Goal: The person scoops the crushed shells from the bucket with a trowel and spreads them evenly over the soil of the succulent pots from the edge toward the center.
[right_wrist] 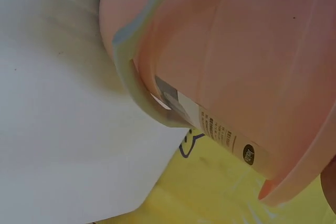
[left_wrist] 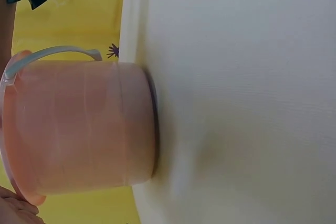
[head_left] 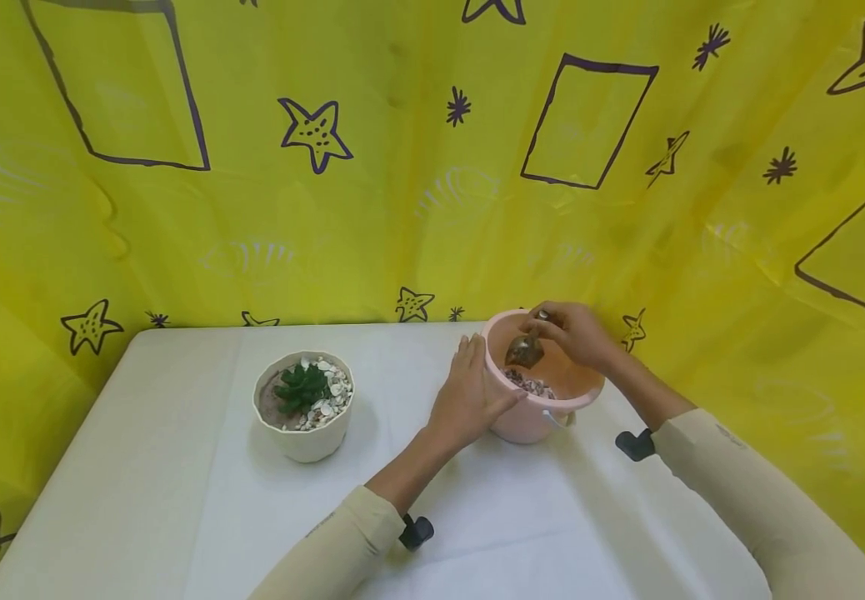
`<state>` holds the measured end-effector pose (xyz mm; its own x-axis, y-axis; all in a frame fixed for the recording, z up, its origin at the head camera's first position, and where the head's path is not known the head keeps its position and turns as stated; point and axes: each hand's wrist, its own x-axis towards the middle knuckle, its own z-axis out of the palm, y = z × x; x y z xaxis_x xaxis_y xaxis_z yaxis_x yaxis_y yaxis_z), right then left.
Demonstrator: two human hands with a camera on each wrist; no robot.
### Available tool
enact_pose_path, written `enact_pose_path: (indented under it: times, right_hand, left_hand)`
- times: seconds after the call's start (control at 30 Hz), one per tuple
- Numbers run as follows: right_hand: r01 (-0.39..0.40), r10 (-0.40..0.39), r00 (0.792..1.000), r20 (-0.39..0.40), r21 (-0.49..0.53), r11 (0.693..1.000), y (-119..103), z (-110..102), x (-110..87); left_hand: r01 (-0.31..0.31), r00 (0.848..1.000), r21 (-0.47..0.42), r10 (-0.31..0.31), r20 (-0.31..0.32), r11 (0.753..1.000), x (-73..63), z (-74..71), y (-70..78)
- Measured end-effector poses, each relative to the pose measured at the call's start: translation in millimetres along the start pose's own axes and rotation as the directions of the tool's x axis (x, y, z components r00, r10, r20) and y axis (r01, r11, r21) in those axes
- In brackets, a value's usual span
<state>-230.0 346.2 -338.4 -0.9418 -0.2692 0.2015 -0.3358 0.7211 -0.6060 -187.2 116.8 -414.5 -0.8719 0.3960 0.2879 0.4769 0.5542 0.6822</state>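
A pink bucket (head_left: pixel 526 425) stands upright at the back right of the table, with loose grey and whitish pebbles (head_left: pixel 530 384) inside it. Over the bucket's mouth, my right hand (head_left: pixel 571 333) pinches the handle of a small trowel (head_left: pixel 526 351), its dark blade inside the bucket above the pebbles. My left hand (head_left: pixel 466 400) rests against the bucket's left side, fingers straight and thumb spread along the near rim; some of its fingers (left_wrist: pixel 16 208) show at the rim in the left wrist view. The right wrist view shows the bucket's outer side with a label (right_wrist: pixel 226 137), not the trowel.
Left of the bucket is a cream pot (head_left: pixel 312 442) with a green succulent (head_left: pixel 302 387), white pebbles covering part of its soil. The bucket's pale handle (left_wrist: pixel 58 51) hangs down. A white cloth (head_left: pixel 140 467) covers the table; behind it hangs a yellow patterned curtain (head_left: pixel 372 217).
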Motion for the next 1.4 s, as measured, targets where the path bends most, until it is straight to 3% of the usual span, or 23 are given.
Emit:
enact_pose_path:
  times: [0.47,0.8,1.1,1.4]
  right_hand:
    - [0.037,-0.026,0.993,0.111,-0.098,0.995,15,5,8.5]
    - [0.009,0.001,0.987,0.158,-0.063,0.998,19,0,15.1]
    - [-0.065,0.070,0.985,0.157,-0.038,0.997,22,-5,16.2]
    - [-0.081,0.082,0.982,0.171,-0.018,0.997,21,-6,19.5]
  left_hand:
    - [0.035,0.999,-0.007,-0.035,0.024,0.999,1.7,0.3,1.5]
    - [0.024,1.000,-0.011,-0.023,0.021,1.000,1.8,-0.9,2.3]
    - [0.019,1.000,-0.024,-0.018,0.012,1.000,2.0,0.1,0.6]
    - [0.034,0.999,-0.042,-0.034,0.020,0.999,2.1,-0.4,1.7]
